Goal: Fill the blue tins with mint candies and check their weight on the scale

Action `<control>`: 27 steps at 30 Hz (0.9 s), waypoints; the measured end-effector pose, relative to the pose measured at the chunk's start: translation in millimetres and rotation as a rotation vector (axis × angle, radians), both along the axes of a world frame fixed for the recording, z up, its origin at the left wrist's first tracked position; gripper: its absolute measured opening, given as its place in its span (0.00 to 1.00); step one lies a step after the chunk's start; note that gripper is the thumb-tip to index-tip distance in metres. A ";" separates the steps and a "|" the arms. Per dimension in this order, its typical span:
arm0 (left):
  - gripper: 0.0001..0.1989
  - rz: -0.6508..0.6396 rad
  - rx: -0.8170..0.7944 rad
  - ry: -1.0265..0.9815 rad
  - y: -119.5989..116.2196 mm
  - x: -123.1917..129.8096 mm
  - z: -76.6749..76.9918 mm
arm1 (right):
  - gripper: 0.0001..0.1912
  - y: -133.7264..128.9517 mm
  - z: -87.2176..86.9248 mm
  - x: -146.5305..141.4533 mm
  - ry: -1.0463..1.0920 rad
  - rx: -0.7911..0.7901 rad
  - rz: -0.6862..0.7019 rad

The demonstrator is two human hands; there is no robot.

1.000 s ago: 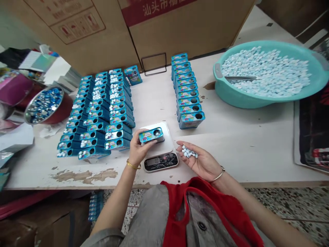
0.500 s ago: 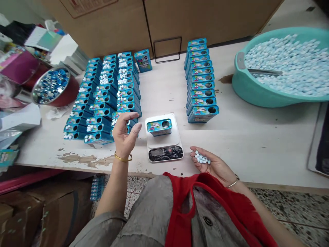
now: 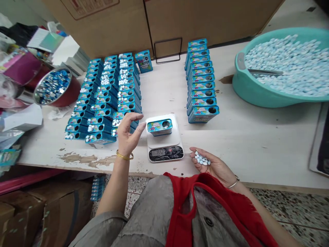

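A blue tin [image 3: 159, 127] with a round hole in its top stands on a white kitchen scale [image 3: 177, 137], whose display is lit with digits. Just left of the tin, my left hand [image 3: 128, 135] is held with thumb and fingers apart, touching nothing. My right hand [image 3: 210, 164] lies palm up at the table's front edge, right of the scale, with its fingers curled round a small heap of pale blue candies [image 3: 202, 159].
Rows of blue tins [image 3: 102, 99], many with candies on top, fill the left side. Another row [image 3: 203, 92] stands right of the scale. A turquoise basin [image 3: 269, 94] of candies holds a metal utensil. A bowl [image 3: 74, 90] of blue wrapped pieces sits far left. Behind is a cardboard box [image 3: 205, 20].
My left hand has moved slightly right, closer to the tin. The scale's display has changed from about zero to a larger number. My right hand still holds the candies.
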State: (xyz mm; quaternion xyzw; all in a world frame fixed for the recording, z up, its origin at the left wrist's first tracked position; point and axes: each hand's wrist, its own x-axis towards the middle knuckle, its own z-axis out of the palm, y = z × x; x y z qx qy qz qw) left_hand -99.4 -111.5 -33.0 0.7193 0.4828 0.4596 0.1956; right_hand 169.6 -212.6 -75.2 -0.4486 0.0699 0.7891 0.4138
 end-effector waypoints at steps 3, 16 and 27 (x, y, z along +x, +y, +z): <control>0.10 -0.022 -0.020 0.028 1.2 0.3 -0.1 | 0.09 -0.8 -2.8 0.4 0.021 0.005 0.005; 0.19 -0.398 0.114 0.488 8.0 94.3 9.0 | 0.07 9.4 -5.6 -8.1 0.083 0.074 0.014; 0.25 -0.333 0.198 0.634 64.8 134.6 -7.0 | 0.10 4.6 -12.4 0.0 0.083 0.025 -0.033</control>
